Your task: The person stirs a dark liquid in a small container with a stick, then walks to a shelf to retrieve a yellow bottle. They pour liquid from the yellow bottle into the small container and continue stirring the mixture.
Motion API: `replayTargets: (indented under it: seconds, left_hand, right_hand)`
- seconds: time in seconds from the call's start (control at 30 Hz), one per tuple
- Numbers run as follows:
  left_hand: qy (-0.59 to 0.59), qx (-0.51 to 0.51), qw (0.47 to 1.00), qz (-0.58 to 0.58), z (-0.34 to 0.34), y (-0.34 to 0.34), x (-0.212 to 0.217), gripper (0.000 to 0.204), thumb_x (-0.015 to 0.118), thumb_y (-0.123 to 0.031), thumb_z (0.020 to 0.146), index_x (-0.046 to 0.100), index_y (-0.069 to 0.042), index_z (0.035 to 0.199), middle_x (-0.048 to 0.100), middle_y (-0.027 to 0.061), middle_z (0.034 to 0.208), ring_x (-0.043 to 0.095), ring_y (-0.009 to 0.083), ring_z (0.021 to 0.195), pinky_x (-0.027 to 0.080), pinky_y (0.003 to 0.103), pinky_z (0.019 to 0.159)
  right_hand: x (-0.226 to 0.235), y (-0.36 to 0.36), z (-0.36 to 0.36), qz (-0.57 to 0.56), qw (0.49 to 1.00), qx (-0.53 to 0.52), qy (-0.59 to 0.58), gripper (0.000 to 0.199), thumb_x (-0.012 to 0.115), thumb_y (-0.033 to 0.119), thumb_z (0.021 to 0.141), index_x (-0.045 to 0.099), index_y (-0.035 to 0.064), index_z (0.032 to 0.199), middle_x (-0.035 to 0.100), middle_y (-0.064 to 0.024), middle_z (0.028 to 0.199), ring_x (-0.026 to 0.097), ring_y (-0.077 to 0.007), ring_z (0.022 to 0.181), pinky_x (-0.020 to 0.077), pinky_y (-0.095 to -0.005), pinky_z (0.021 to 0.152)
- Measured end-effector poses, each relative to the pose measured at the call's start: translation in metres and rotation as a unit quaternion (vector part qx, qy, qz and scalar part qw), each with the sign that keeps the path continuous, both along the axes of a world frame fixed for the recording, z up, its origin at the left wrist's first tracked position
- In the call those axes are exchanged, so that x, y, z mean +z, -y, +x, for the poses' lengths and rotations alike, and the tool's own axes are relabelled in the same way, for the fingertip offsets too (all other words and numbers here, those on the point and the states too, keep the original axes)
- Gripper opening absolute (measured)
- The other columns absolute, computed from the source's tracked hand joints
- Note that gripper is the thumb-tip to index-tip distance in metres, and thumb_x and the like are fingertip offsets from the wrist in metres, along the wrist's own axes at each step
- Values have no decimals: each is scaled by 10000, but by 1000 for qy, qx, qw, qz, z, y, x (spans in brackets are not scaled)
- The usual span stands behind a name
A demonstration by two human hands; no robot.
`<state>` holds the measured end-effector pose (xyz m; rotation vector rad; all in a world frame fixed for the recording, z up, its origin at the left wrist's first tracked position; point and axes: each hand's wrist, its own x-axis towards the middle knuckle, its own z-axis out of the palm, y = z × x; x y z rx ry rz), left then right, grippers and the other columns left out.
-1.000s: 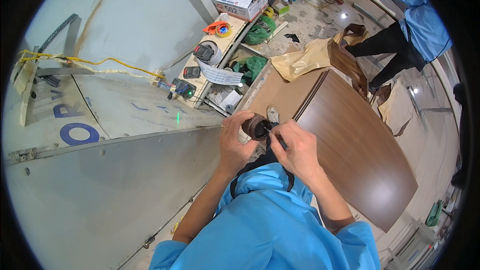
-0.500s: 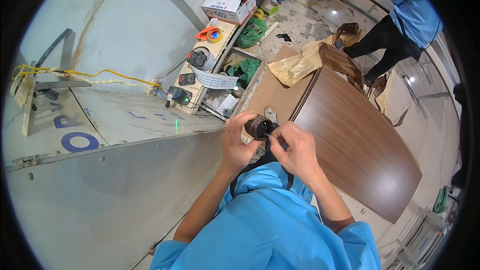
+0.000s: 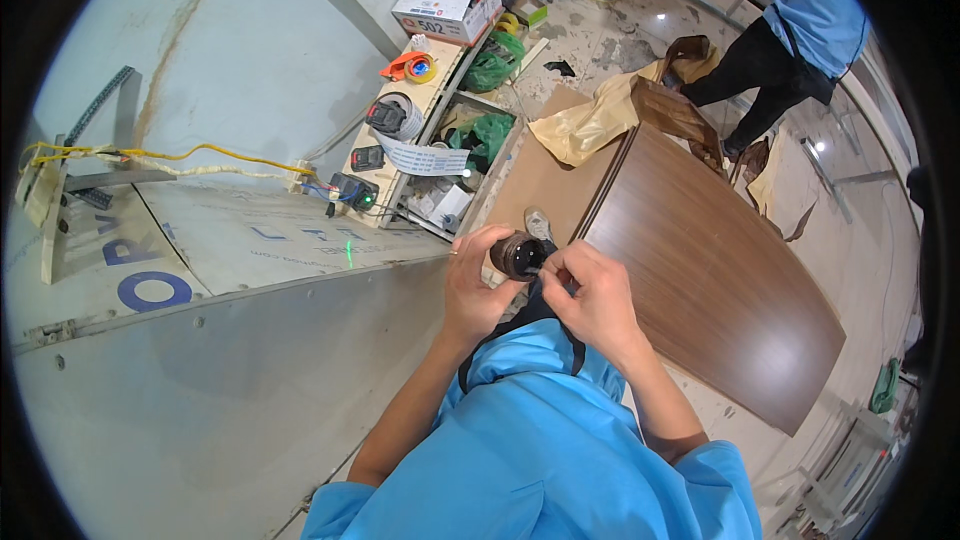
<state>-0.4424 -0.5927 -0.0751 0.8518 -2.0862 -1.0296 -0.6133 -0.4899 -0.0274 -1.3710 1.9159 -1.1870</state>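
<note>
I have my left hand (image 3: 472, 285) curled around a dark brown jar (image 3: 508, 256), with the fingers over its far left side and the thumb at its near side. The jar is held up in front of my light blue shirt (image 3: 560, 430), tilted so that its dark open mouth faces my right hand (image 3: 592, 290). That hand is closed in a pinch on a thin tool (image 3: 539, 274) at the jar's rim; most of it is hidden by my fingers, and I cannot tell how far it reaches in. Just beyond the jar I see a shoe (image 3: 538, 223), and past it a brown board (image 3: 530, 180). To the right of the jar lies a large wood-grain panel (image 3: 710, 270), with crumpled cream wrapping (image 3: 595, 125) at its far end. Left of the jar stands a grey panel (image 3: 230, 390), a short green light line (image 3: 349, 253) showing above its edge. Beyond the jar to the left runs a cluttered bench carrying a roll of tape (image 3: 421, 68) and a white carton (image 3: 448, 7), with a green bag (image 3: 495, 62) beside it. Farthest from the jar, to the upper right, a co-worker (image 3: 815, 25) in a blue top and dark trousers stands near a pale-edged surface, one hand on it
</note>
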Motion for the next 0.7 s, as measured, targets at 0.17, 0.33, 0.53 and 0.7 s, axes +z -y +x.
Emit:
replayTargets:
  seconds: [0.17,0.33,0.53,0.7]
  left_hand:
    - [8,-4,999,-31,1,5,1,660,918,-40,741,650,-103,1341,707,111,1343,655,319,1257,465,449,1103]
    - [22,-5,999,-39,2,8,2,653,919,-44,740,653,-105,1334,709,112,1337,655,329,1270,460,454,1108]
    - [28,-20,998,-47,-1,10,3,661,914,-45,731,659,-102,1338,704,111,1344,647,332,1283,457,456,1111]
    - [27,-30,999,-23,-2,7,4,684,892,-26,709,657,-94,1348,694,119,1356,626,345,1281,458,451,1110]
  right_hand:
    - [-3,-1,4,-23,997,-39,-61,116,795,95,892,690,46,894,661,-107,849,687,-327,705,550,-426,630]
    - [-3,-1,6,-11,998,-48,25,102,790,82,891,697,44,910,651,-107,846,682,-318,697,542,-428,626]
    - [-4,-2,4,-9,999,-42,23,94,779,77,898,690,47,894,657,-106,847,688,-316,695,552,-430,629]
    - [-5,-4,1,4,1000,-20,-4,128,797,106,895,683,51,878,667,-111,851,687,-324,696,554,-432,635]
